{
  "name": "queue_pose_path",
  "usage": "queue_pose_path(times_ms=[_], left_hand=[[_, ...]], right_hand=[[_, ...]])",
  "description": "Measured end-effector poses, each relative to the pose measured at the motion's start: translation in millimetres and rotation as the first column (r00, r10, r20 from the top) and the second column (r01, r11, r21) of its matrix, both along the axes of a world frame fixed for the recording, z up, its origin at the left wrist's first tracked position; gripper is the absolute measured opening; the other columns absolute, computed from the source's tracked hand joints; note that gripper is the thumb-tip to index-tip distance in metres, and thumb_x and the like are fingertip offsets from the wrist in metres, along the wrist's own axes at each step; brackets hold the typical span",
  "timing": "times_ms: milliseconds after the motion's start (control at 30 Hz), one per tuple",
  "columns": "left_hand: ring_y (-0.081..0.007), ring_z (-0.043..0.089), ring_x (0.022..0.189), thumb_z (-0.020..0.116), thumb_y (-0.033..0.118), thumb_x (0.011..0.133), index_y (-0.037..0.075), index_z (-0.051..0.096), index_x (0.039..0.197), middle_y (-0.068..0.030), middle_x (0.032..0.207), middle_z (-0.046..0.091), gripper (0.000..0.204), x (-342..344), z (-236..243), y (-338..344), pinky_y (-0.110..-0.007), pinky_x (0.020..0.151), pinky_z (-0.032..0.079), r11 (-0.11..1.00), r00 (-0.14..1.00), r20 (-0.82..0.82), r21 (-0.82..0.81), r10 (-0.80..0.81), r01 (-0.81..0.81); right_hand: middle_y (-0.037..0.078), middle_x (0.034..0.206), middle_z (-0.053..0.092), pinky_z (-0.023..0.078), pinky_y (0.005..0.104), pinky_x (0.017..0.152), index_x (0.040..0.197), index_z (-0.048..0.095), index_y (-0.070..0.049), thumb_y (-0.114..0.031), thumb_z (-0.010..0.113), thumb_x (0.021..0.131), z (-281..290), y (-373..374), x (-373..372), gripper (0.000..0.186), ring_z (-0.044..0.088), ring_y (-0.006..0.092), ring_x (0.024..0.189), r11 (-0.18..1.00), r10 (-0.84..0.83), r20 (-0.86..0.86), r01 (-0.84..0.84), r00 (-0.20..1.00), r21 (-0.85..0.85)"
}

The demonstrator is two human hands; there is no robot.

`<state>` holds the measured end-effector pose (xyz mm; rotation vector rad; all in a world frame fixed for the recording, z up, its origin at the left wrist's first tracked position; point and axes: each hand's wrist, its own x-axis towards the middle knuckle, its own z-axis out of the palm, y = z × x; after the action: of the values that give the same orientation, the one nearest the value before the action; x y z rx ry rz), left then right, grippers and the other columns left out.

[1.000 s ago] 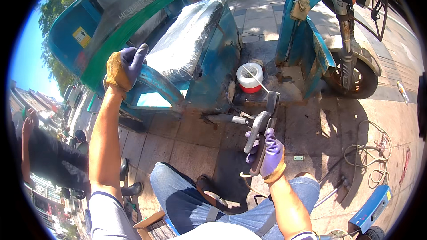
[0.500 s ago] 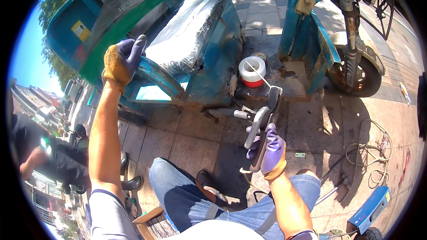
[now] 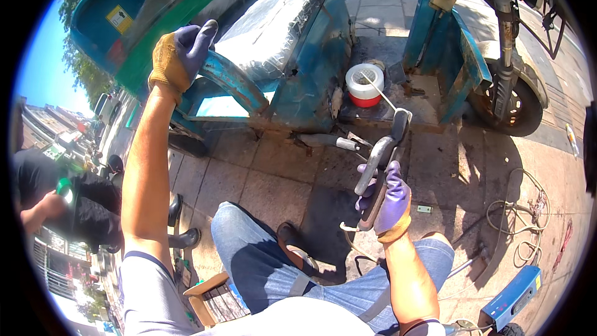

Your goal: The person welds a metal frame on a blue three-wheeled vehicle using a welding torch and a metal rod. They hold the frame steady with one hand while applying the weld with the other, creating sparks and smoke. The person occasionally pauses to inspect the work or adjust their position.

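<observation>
My left hand [image 3: 177, 62], in a yellow and purple work glove, is closed around the end of a worn teal tube rail [image 3: 237, 86] beside the seat of a teal cargo tricycle [image 3: 314, 40]. My right hand [image 3: 393, 202], gloved the same way, grips a dark welding electrode holder [image 3: 375, 160]. A thin pale welding rod [image 3: 387, 101] is clamped in its jaws and slants up and left. The rod's tip overlaps a round white and red container [image 3: 365, 87] on the tricycle's floor; I cannot tell whether they touch. A cable hangs from the holder's lower end.
A blue welding machine [image 3: 513, 298] stands at the lower right, near a loosely coiled cable [image 3: 519, 218] on the paving. A box of rods [image 3: 217, 298] sits by my left leg. Another person [image 3: 68, 199] is at the left. A metal pipe [image 3: 329, 141] juts out below the tricycle.
The view has shifted, so the tricycle and both my hands appear slightly farther right. Both grips look the same. The other person's hand at the left has moved a little.
</observation>
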<state>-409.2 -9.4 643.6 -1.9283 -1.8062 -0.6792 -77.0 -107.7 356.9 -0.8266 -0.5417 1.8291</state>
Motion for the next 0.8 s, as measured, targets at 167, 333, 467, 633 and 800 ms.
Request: queue_pose_path(times_ms=[167, 333, 467, 633, 800], left_hand=[[-0.0142, 0.059, 0.066, 0.064, 0.048, 0.104, 0.003, 0.074, 0.08, -0.0052, 0.068, 0.064, 0.052, -7, 3, -1, -0.032, 0.066, 0.048, 0.997, 0.998, 0.043, -0.07, 0.037, -0.034], [-0.0215, 0.062, 0.063, 0.062, 0.053, 0.103, 0.006, 0.075, 0.079, -0.0095, 0.067, 0.066, 0.055, -7, 1, 2, -0.036, 0.065, 0.049, 1.0, 0.999, -0.034, -0.016, 0.002, -0.003], [-0.0149, 0.06, 0.064, 0.065, 0.045, 0.103, 0.002, 0.074, 0.079, -0.0065, 0.066, 0.064, 0.05, -5, 2, 1, -0.033, 0.066, 0.048, 1.0, 1.0, -0.017, -0.018, 0.011, -0.012], [-0.014, 0.058, 0.063, 0.064, 0.046, 0.104, 0.002, 0.073, 0.078, -0.0053, 0.065, 0.063, 0.051, -7, 2, 3, -0.032, 0.065, 0.047, 1.0, 1.0, -0.012, -0.025, -0.004, 0.004], [-0.013, 0.058, 0.063, 0.064, 0.047, 0.103, 0.003, 0.073, 0.077, -0.0045, 0.064, 0.062, 0.052, -10, 3, 3, -0.032, 0.064, 0.047, 1.0, 1.0, -0.024, -0.025, -0.009, 0.009]], right_hand=[[0.014, 0.09, 0.075, 0.054, 0.0314, 0.048, 0.118, 0.068, 0.002, -0.056, 0.046, 0.109, -2, 1, 2, 0.063, 0.064, 0.0187, 0.054, 0.999, -0.042, 0.053, 0.042, 0.998, 0.0], [0.006, 0.07, 0.066, 0.05, 0.0297, 0.048, 0.109, 0.073, 0.004, -0.051, 0.051, 0.11, 3, 3, 1, 0.06, 0.061, 0.0172, 0.051, 0.992, -0.035, -0.02, 0.033, 0.999, -0.125], [0.009, 0.071, 0.066, 0.052, 0.0322, 0.047, 0.098, 0.071, 0.002, -0.048, 0.053, 0.109, -13, 5, 3, 0.054, 0.062, 0.0194, 0.051, 0.987, -0.014, 0.02, 0.017, 1.0, -0.159], [0.013, 0.091, 0.075, 0.056, 0.0317, 0.051, 0.116, 0.071, 0.002, -0.051, 0.047, 0.11, -19, 8, 0, 0.058, 0.063, 0.018, 0.055, 0.992, 0.033, 0.153, -0.014, 0.988, -0.121], [0.016, 0.113, 0.077, 0.058, 0.032, 0.052, 0.126, 0.066, 0.001, -0.047, 0.045, 0.111, -30, 9, -5, 0.054, 0.064, 0.0174, 0.058, 0.993, 0.011, 0.097, 0.001, 0.995, -0.12]])
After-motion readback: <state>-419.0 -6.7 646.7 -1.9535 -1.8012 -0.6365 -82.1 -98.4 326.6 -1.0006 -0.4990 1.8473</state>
